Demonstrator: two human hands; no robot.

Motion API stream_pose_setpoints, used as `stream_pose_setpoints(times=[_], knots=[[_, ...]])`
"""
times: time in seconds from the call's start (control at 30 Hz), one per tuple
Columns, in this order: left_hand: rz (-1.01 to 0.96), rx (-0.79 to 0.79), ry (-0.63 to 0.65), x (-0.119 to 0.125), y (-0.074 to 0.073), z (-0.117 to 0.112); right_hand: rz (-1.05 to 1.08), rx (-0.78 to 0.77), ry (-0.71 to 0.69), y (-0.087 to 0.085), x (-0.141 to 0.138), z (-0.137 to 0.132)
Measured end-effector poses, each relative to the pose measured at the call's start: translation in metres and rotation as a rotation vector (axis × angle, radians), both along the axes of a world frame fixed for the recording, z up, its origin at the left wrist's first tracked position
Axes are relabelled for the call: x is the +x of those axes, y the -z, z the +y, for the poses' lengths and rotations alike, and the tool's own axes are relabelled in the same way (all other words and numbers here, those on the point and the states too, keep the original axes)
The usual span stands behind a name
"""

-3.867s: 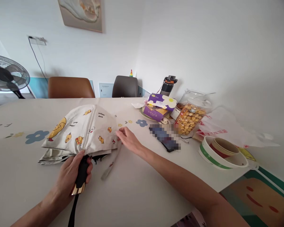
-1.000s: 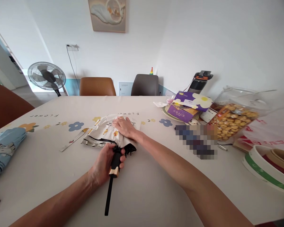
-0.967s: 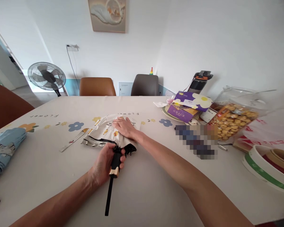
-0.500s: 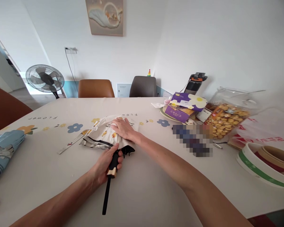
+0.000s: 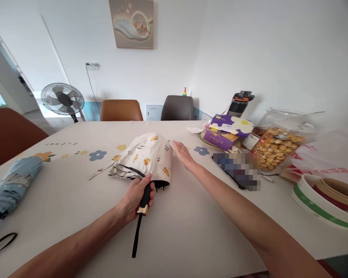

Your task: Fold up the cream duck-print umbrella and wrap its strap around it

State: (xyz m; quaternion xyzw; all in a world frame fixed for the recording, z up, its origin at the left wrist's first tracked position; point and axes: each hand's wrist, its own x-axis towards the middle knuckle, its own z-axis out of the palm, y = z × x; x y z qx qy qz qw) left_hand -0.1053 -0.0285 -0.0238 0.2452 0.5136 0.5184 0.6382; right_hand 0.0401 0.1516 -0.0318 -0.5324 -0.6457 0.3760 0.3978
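Observation:
A folded white umbrella (image 5: 146,156) printed with small yellow ducks lies on the table, its canopy bunched and its closing strap trailing to the left. My left hand (image 5: 137,195) is wrapped round its black handle with the gold end; a black wrist strap (image 5: 136,239) hangs from it towards me. My right hand (image 5: 183,153) is open with fingers stretched out, hovering just right of the canopy and not touching it.
A blue folded umbrella (image 5: 13,185) lies at the left edge. On the right stand a purple box (image 5: 220,137), a jar of snacks (image 5: 278,144), a bottle (image 5: 240,102) and stacked bowls (image 5: 327,199). Chairs (image 5: 121,110) and a fan (image 5: 63,99) stand beyond the table (image 5: 191,231).
My right hand has lifted off the canopy and moved right, opening flat. The canopy has been turned and puffed up a little. My left hand keeps its grip on the handle.

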Motion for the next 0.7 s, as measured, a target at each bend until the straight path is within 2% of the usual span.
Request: stream_pose_setpoints(times=[0.13,0.27,0.4,0.5,0.57,0.63,0.7], knots=[[0.054,0.065,0.024,0.003,0.007,-0.002,0.095,-0.071,0.021,0.017,0.01,-0.005],[0.147,0.108,0.06,0.006,0.01,-0.004,0.369,-0.182,-0.024,0.017,0.005,-0.011],[0.193,0.172,0.088,0.007,0.005,-0.007,0.63,-0.435,-0.175,0.007,-0.004,-0.025],[0.185,0.219,0.122,0.006,-0.004,-0.012,0.71,-0.577,-0.396,-0.001,-0.012,-0.044],[0.135,0.238,0.136,0.007,-0.013,-0.016,0.755,-0.516,-0.529,-0.005,-0.018,-0.058],[0.059,0.243,0.139,0.008,-0.023,-0.02,0.754,-0.459,-0.566,-0.007,-0.023,-0.071],[-0.009,0.25,0.127,0.009,-0.029,-0.024,0.756,-0.475,-0.576,-0.006,-0.024,-0.079]])
